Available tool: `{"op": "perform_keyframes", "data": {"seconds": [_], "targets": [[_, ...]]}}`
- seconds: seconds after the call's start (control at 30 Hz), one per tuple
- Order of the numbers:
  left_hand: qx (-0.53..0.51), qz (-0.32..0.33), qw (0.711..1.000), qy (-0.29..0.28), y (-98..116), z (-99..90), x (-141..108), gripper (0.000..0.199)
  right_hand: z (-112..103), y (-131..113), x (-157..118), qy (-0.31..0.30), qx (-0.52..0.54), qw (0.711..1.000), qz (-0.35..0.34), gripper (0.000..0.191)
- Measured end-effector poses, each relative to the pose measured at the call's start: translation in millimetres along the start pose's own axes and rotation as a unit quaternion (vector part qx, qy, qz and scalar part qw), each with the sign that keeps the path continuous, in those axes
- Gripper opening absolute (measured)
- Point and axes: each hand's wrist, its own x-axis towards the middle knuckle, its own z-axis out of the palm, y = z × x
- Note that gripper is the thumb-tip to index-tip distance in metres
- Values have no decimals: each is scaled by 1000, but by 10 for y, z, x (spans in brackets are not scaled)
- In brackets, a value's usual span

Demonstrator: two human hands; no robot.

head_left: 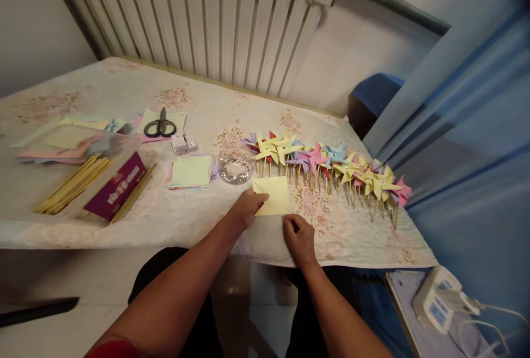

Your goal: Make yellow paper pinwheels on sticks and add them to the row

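The left hand (248, 207) pinches the yellow square (273, 195) near the tabletop's (256, 239) front edge; the right hand (300, 238), fingers curled, is at its lower right corner.

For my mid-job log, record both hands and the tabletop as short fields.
left hand: grip on pale yellow paper square, left edge
right hand: curled by the square's near right corner; contact unclear
beyond the square: round clear dish of small shiny pieces
right side: multicoloured paper pinwheels on thin sticks
left side: pale green-topped paper stack; dark-handled scissors lying on paper; yellowish thin sticks
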Motion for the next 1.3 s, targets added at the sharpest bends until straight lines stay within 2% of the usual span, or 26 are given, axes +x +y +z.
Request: {"op": "perform_keyframes", "data": {"seconds": [0.17, 0.4, 0.53, 0.8, 0.9, 1.03, 1.3], "targets": [[-2, -20, 1000, 21, 25, -47, 91, 34, 0, -124, 80, 14, 70, 994, 79, 20], [-23, -35, 999, 25, -2, -31, 208, 33, 64, -173, 162, 41, 145, 982, 113, 16], [-10, -29, 999, 32, -43, -42, 258, 34, 87, -259, 188, 21, 192, 971, 143, 18], [28, -16, 998, 46, -79, -47, 285, 30, 30, -289, 153, 39, 132, 988, 65, 18], [35, 0, 998, 51, -96, -45, 298, 30, 28, -267, 157, 48, 129, 989, 61, 18], [36, 6, 997, 61, -114, -45, 322, 28, 40, -252, 155, 29, 149, 986, 71, 18], [27, 18, 997, 73, -98, -29, 312, 26, 51, -243, 110, 21, 126, 992, 12, 20]]}}
